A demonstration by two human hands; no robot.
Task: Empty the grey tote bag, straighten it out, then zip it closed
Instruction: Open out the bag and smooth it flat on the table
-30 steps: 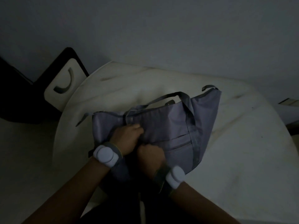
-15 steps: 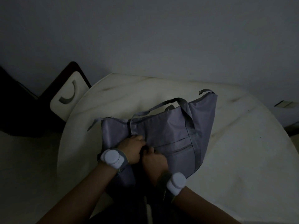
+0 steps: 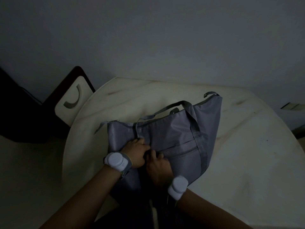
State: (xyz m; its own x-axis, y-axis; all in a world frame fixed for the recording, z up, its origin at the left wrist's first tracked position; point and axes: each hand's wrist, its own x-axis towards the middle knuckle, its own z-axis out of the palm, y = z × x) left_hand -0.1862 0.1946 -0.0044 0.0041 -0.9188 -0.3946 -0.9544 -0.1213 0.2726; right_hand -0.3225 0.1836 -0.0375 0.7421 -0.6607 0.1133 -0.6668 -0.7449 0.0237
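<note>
Grey tote bag (image 3: 173, 142) lying on its side on the round white bench (image 3: 247, 162), near edge, mouth pointing away toward the wall, bottom corner hanging toward the body. Strap loop (image 3: 184, 104) flopped over the top edge; small pull tab (image 3: 210, 93) at the far right corner, another tab at the left corner.

Left hand (image 3: 137, 153) curled into the fabric at the front panel, pinching a fold near the strap seam. Right hand (image 3: 158, 167) just beside it, touching, fingers bent onto the fabric by the left end of the front pocket zip (image 3: 181, 150); whether pinching a zip puller or only cloth, cannot tell, too dark. White wrist devices on both forearms.

Handling, as a judgement: thin nylon-type cloth, light, limp, somewhat slick, no shape of its own. Will crumple and slide on the smooth top rather than stay put. Best taken at seams, strap bases or corner tabs, not mid-panel. For zipping: one grip anchoring the tab end, other on the puller, fabric held taut.

Contents: bag looks flat, no bulges, likely little or nothing inside. Interior not visible. Front pocket appears zipped; contents unknown.

Dark chair back (image 3: 72, 100) behind the bench, left.
</note>
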